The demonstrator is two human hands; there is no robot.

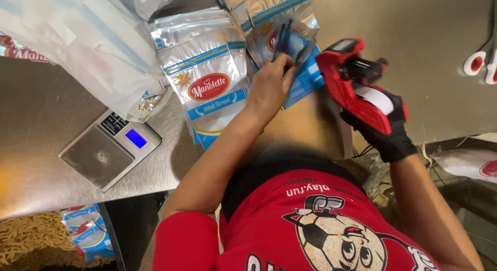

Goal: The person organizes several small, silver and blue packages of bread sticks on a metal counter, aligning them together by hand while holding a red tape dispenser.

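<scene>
my left hand (pixel 270 83) rests on the steel table (pixel 46 121), fingers bent and pinched on a blue-edged pouch (pixel 297 48) lifted off the fan of pouches — so that hand is closed on the pouch, knuckles up. the pouch is blurred; i can only make out a clear front, blue trim and a red oval mark.

my right hand (pixel 385 134), in a black glove, is wrapped around the grip of a red label gun (pixel 354 79). the gun sits just right of the held pouch, its nose pointing toward it, white label tape showing on its top. whether nose and pouch touch, i cannot tell.

taking the digital scale (pixel 108 149) as landmark:
- the scale lies flat on the table, bare platform, small blue screen lit.
- up and right of it, a stack of matching pouches (pixel 209 84) — silvery, blue stripe, red oval — overlapping each other, well short of the scale.
- the held pouch and both hands are farther right of the scale, past that stack.
- above and left of the scale, a heap of clear plastic bags (pixel 88 43), their lower edge just beside the scale's top corner.
- below the scale, under the table edge, a few filled blue-and-white packets (pixel 88 235) beside a mass of pale dry noodles (pixel 31 240).
</scene>
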